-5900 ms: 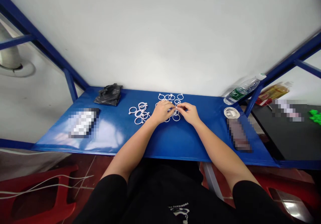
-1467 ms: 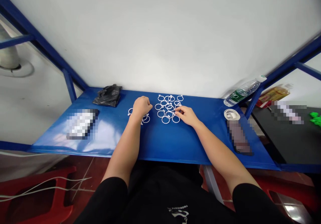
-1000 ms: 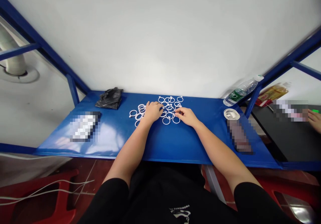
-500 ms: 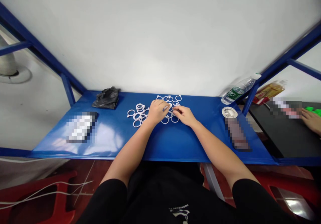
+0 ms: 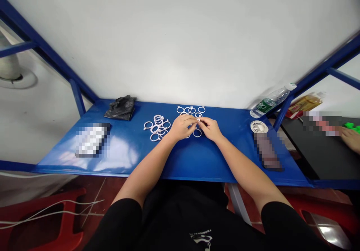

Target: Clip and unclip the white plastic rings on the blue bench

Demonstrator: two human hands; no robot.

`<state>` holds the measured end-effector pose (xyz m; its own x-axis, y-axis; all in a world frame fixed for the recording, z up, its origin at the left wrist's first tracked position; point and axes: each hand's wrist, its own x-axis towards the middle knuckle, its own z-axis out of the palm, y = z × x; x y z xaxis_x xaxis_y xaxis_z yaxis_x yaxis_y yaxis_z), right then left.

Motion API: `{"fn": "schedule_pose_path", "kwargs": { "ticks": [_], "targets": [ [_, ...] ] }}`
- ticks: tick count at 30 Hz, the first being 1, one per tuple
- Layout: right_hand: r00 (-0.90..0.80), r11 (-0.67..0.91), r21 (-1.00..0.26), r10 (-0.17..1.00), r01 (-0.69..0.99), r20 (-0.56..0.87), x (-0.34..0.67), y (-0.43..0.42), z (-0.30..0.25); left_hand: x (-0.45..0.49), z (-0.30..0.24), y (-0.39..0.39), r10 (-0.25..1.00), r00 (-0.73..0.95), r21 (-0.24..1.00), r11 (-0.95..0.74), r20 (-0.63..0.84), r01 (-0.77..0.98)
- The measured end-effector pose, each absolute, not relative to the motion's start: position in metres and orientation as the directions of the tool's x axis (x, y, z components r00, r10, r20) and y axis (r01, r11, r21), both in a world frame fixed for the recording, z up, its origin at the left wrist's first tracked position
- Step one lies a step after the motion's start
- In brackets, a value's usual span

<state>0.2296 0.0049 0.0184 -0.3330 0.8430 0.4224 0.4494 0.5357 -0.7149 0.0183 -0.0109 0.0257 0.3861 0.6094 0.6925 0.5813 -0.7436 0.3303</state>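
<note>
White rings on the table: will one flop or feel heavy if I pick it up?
This white plastic ring probably feels stiff and light: its thin band keeps a round shape. The rings in the pile lie flat, so one probably won't roll unless stood on edge.

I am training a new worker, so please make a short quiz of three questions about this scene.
1. True or false: the clear plastic bottle with a green label lies on its side.
2. What lies just beside the person's left hand? A) a crumpled black plastic bag B) white plastic rings C) a round white coil
3. Fill in: a second person's hand shows on the dark table at the ____ side of the view.

Key: 1 true; 2 B; 3 right.
</note>
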Motion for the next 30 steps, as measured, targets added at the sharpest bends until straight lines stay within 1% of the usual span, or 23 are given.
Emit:
{"fn": "schedule_pose_path", "kwargs": {
  "ticks": [3, 7, 13, 19, 24, 30],
  "targets": [
    [-0.267, 0.497, -0.752, 0.867, 0.432, 0.420, 0.229, 0.004, 0.018, 0.020, 0.023, -0.009, 0.597, 0.361, 0.332, -0.746, 0.716, 0.577],
    [-0.284, 0.480, -0.791, 0.874, 0.378, 0.395, 0.230, 0.003, 0.017, 0.023, 0.020, -0.009, 0.614, 0.328, 0.356, -0.729, 0.718, 0.585],
    [-0.333, 0.521, -0.731, 0.851, 0.441, 0.406, 0.232, 0.004, 0.017, 0.023, 0.019, -0.012, 0.679, 0.314, 0.396, -0.675, 0.663, 0.622],
    [-0.365, 0.623, -0.664, 0.781, 0.412, 0.506, 0.229, 0.002, 0.023, 0.021, 0.021, -0.010, 0.713, 0.303, 0.446, -0.655, 0.632, 0.610],
    [-0.374, 0.606, -0.670, 0.794, 0.429, 0.479, 0.228, 0.000, 0.028, 0.021, 0.021, -0.009, 0.742, 0.300, 0.472, -0.630, 0.599, 0.616],
    [-0.382, 0.624, -0.656, 0.780, 0.425, 0.496, 0.229, -0.002, 0.030, 0.020, 0.023, -0.010, 0.738, 0.319, 0.472, -0.642, 0.595, 0.605]
  ]
}}
